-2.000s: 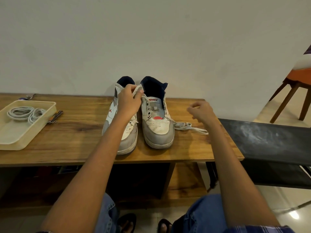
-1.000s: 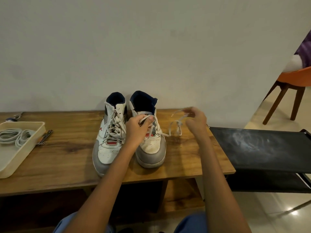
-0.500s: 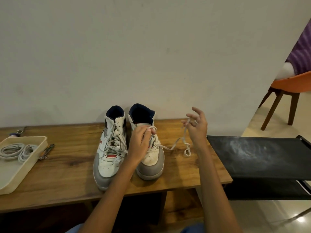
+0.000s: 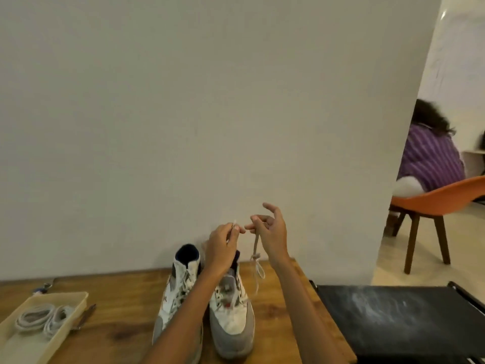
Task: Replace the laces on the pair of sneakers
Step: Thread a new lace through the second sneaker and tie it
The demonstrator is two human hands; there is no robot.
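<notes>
Two white-and-grey high-top sneakers stand side by side on the wooden table (image 4: 126, 298), toes toward me. The left sneaker (image 4: 181, 290) is still laced. The right sneaker (image 4: 232, 319) has most of its lace pulled out. My left hand (image 4: 220, 248) is raised above it and pinches one end of the old lace. My right hand (image 4: 270, 232) holds the lace (image 4: 256, 254) near its other end between thumb and fingers, the other fingers spread. A knotted loop of the lace hangs below my right hand.
A cream tray (image 4: 65, 327) with coiled grey laces (image 4: 39, 317) sits at the table's left, a small metal tool (image 4: 85, 315) beside it. A black stool top (image 4: 401, 319) adjoins the table on the right. A person sits on an orange chair (image 4: 441, 200) at far right.
Both hands have risen well above the right sneaker, drawing the lace up and out of it. My view has tilted upward.
</notes>
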